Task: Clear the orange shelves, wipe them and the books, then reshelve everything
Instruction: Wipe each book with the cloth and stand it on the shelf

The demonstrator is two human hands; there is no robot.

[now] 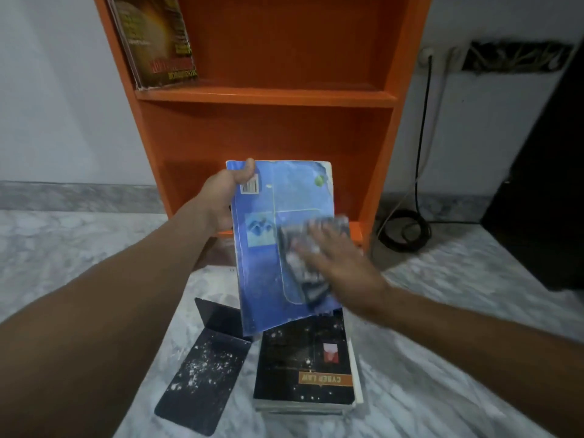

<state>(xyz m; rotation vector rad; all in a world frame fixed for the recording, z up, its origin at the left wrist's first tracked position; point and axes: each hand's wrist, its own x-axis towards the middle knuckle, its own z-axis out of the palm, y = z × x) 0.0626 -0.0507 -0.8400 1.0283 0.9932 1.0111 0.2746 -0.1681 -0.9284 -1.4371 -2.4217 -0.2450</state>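
Head view shows the book (278, 216) held tilted in the air before the shelves (265, 96), over a stack (303, 368) on the floor (442, 311). The left hand (221, 197) grips its spine edge, thumb curled over the cover. The right hand (335, 263), blurred, presses a cloth (300, 270) on the cover, fingers seemingly flat. A worn paperback, it looks light and bendy, so a hold at the spine suits it. A bookend (202, 371) lies beside the stack; magazines (155, 42) lean on the upper shelf.
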